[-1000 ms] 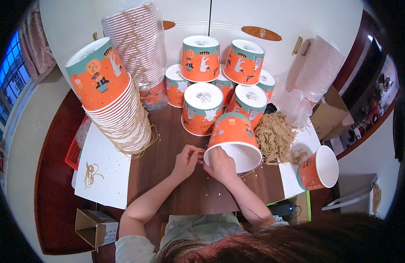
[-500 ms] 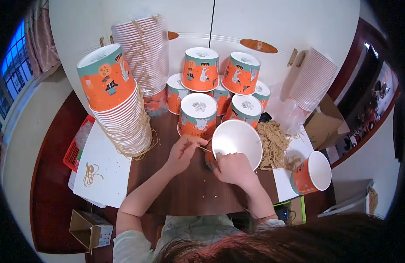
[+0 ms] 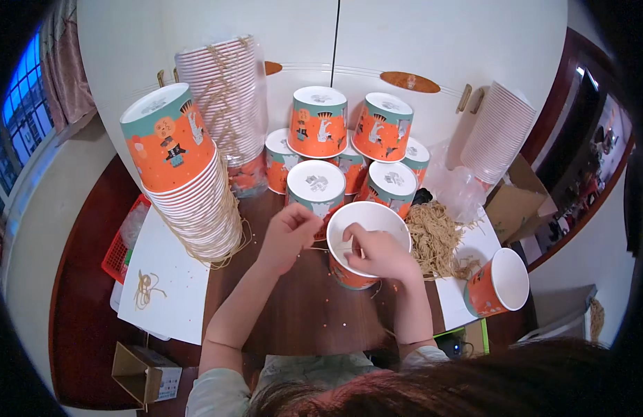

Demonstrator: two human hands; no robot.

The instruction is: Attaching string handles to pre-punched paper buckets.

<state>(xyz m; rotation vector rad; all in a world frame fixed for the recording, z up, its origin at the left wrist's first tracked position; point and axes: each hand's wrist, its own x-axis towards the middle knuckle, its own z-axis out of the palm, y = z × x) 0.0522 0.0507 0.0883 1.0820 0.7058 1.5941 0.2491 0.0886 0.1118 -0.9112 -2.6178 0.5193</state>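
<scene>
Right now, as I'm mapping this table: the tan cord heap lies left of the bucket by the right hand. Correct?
No, the side is wrong: the head view shows the tan cord heap lying right of the bucket by the right hand.

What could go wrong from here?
The bucket that the right hand reaches into might bump the upturned bucket just behind it. The thin cord below the left hand could snag. The open bucket near the table's right edge might get knocked off.
</scene>
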